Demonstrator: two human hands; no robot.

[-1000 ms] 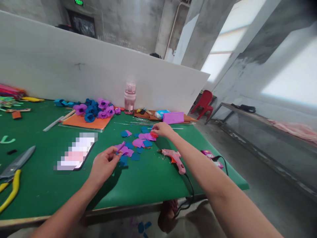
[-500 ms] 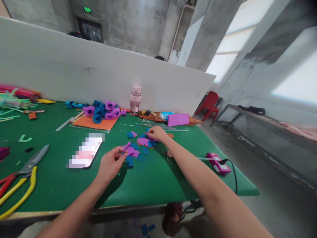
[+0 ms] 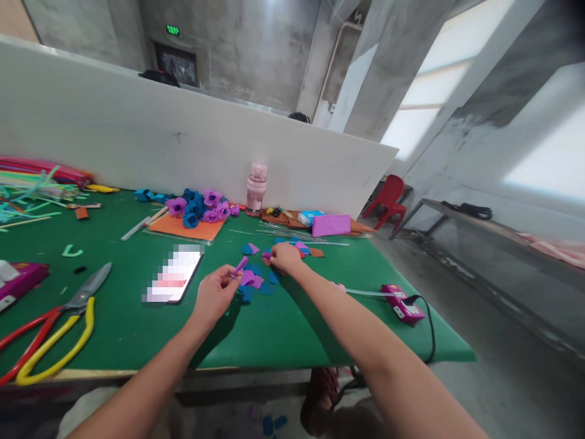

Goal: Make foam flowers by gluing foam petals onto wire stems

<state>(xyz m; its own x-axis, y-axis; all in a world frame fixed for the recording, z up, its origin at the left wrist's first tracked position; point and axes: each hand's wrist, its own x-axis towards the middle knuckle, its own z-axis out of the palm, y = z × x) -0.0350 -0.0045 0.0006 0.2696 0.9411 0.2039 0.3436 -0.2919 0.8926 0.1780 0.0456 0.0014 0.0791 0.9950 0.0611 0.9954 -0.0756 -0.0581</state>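
My left hand [image 3: 214, 296] pinches a small rolled purple paper piece [image 3: 240, 265] just above the green table [image 3: 137, 329]. My right hand [image 3: 284, 257] rests on the scatter of purple and blue paper petals [image 3: 256, 281], its fingers closed on a purple petal [image 3: 266, 255] at the pile's far side. The two hands are about a hand's width apart, with the petal pile between and below them.
A phone [image 3: 176, 281] lies left of my left hand. Scissors [image 3: 85, 294] and yellow-handled pliers [image 3: 55, 353] lie at the near left. Finished purple and blue paper flowers [image 3: 198, 207] sit on orange sheet by the white partition [image 3: 183, 146], beside a pink bottle [image 3: 256, 189]. A pink power strip [image 3: 404, 303] lies right.
My right hand drew back from the far side of the petals toward my left hand, now holding a purple petal. The view shifted left; my arm now hides the glue gun.
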